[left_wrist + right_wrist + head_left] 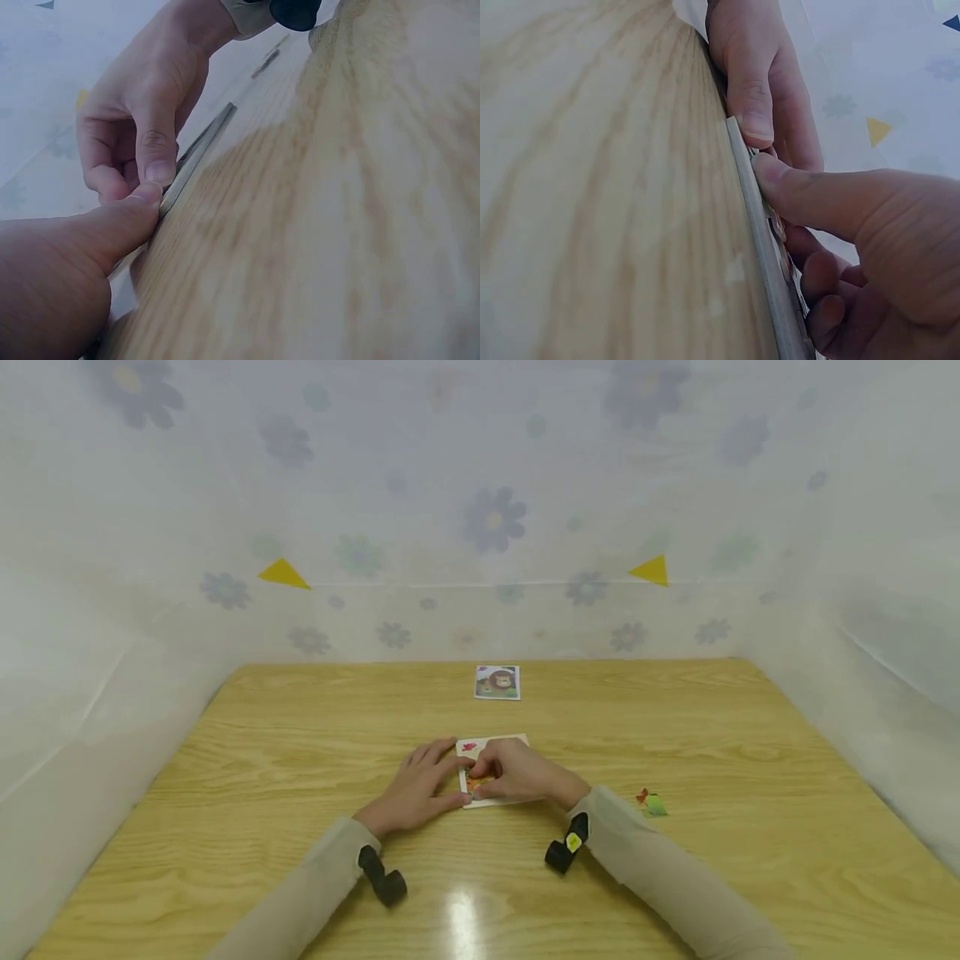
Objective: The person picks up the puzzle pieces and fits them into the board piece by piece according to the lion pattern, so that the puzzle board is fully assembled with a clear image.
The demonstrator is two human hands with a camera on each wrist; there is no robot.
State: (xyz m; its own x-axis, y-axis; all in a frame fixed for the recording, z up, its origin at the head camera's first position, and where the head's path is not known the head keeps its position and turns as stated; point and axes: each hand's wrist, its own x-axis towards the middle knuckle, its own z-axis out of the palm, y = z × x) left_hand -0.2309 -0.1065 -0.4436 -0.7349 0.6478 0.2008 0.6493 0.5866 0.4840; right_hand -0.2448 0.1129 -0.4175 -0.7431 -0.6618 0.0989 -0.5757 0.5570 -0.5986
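A small, flat picture puzzle board with a pale border lies on the table in front of me. My left hand rests at its left side, fingers spread, with the thumb touching the lower left corner. Over the board, my right hand has its fingers curled. Its thumb and forefinger pinch an orange puzzle piece at the board's left part; most of the picture is hidden beneath this hand. Edge-on in the right wrist view, the board lies flat, with thin pieces along its top.
Beyond the board lies a square card with a lion picture. A loose green and red piece is on the wooden table, beside the right forearm. White flowered cloth hangs behind and at both sides.
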